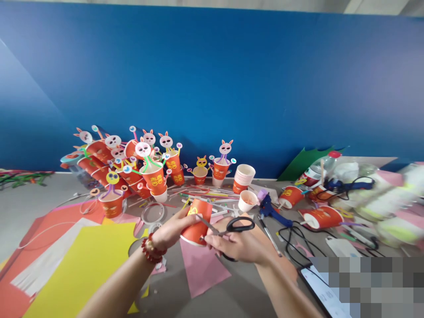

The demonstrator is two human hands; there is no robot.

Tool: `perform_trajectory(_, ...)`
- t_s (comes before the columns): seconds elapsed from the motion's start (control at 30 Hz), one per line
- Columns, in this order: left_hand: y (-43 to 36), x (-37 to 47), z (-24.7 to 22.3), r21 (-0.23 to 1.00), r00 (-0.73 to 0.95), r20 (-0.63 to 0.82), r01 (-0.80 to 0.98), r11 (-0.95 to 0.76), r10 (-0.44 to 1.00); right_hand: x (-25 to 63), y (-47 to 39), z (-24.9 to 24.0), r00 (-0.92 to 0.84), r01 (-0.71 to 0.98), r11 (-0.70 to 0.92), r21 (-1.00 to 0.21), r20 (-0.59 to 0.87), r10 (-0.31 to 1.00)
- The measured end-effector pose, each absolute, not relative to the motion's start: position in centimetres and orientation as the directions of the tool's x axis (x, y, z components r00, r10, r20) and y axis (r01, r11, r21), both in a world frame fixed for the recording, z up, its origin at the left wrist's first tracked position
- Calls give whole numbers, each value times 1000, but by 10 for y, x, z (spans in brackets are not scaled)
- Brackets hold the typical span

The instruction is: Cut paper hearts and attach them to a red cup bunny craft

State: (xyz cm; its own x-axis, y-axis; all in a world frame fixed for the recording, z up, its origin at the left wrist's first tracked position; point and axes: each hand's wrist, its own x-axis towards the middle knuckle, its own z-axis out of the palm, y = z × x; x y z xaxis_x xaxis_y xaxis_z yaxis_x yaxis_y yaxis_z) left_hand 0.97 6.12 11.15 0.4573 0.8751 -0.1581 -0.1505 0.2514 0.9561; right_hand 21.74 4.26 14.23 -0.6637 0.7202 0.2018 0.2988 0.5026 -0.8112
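Observation:
A red paper cup with yellow lettering is tilted, its white rim toward me. My left hand is closed around its left side, and red bead bracelets circle that wrist. In my right hand are black-handled scissors, with a blade lying across the front of the cup. Whether the blade cuts into the cup or only touches it, I cannot tell. The right fingertips are by the cup's lower right edge. Under the hands lies a pink paper sheet.
Finished-looking cups with animal faces crowd the back left. Stacked white-rimmed cups and a small cup stand behind. Yellow paper covers the left front. A blue glue gun, cables, a plastic bottle and a phone are on the right.

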Motion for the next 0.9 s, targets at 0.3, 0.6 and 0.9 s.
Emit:
perform_trajectory(0.3,64,13,106,839,493,-145,-399,371,858,229,40,133,-339,142,275,-951,215,916)
perform_trajectory(0.6,63,18,110,873,336,-153,-394,287,929,205,38,134,-418,398,655,-642,509,753)
perform_trajectory(0.9,58,19,113,914,261,-119,-348,208,958,198,36,127,-354,552,696,-458,628,694)
